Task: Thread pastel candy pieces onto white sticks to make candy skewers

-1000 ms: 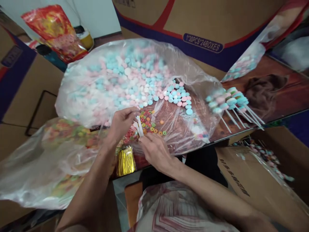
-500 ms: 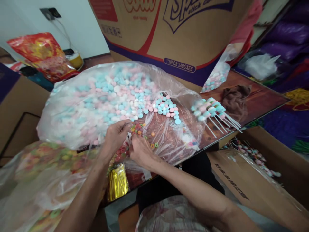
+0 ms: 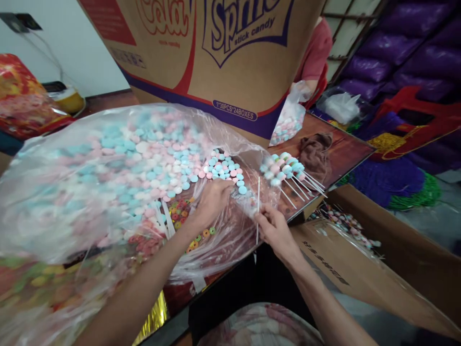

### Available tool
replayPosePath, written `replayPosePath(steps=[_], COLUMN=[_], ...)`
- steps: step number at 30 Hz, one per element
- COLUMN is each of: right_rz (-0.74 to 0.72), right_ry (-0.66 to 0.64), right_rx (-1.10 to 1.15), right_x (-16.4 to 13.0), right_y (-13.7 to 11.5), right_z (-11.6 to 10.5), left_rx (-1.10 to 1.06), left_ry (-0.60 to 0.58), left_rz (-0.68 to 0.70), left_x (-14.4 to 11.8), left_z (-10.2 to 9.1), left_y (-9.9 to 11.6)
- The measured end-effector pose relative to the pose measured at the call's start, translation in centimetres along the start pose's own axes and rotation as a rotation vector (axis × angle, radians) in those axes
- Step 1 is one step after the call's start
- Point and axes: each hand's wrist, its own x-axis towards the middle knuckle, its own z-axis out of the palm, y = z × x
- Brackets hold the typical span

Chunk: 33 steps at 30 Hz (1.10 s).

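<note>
On the worktop (image 3: 345, 149), over the open mouth of the big clear bag (image 3: 72, 192) of pastel candy discs, we see our left hand (image 3: 212, 202) reaching toward the far side, its grip curled down over the loose blue, pink and white discs (image 3: 225, 168) spilled at the bag's edge; whether the fingers have closed on a disc we cannot tell. Just to the right and nearer, our right hand (image 3: 275, 230) has its grip pinched together on a thin white stick (image 3: 258, 202), which stands nearly upright with its bare tip pointing to the far side. Near the left wrist, small fruit-coloured ring candies (image 3: 180, 211) lie under the plastic. To the right of the stick, finished candy skewers (image 3: 284, 168) rest in a heap with their sticks fanned toward the right, and a brown cloth (image 3: 317, 149) lies just beyond them. A tall printed carton (image 3: 216, 48) stands on the far side. Below the worktop on the right, an open cardboard box (image 3: 378, 259) holds more wrapped candy. At the far right, a person in a red shirt (image 3: 317, 48) holds a small bag of candy (image 3: 288, 125).
</note>
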Motion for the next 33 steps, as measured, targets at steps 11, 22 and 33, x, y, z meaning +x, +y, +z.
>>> replayPosePath(steps=[11,22,33], right_rz=[-0.011,-0.017,-0.013], right_ry=[0.072,0.049,0.076], right_rx=[0.067,0.014,0.039], right_x=[0.1,-0.2,-0.3], right_y=[0.5,-0.2,-0.1], right_z=[-0.1,0.1,0.2], left_rx=[-0.017,0.102,0.195], left_ry=[0.032,0.063,-0.179], left_rz=[0.029,-0.065,0.05], left_x=[1.1,4.4,5.2], left_z=[4.6,4.5,3.8], left_y=[-1.0,0.1,-0.6])
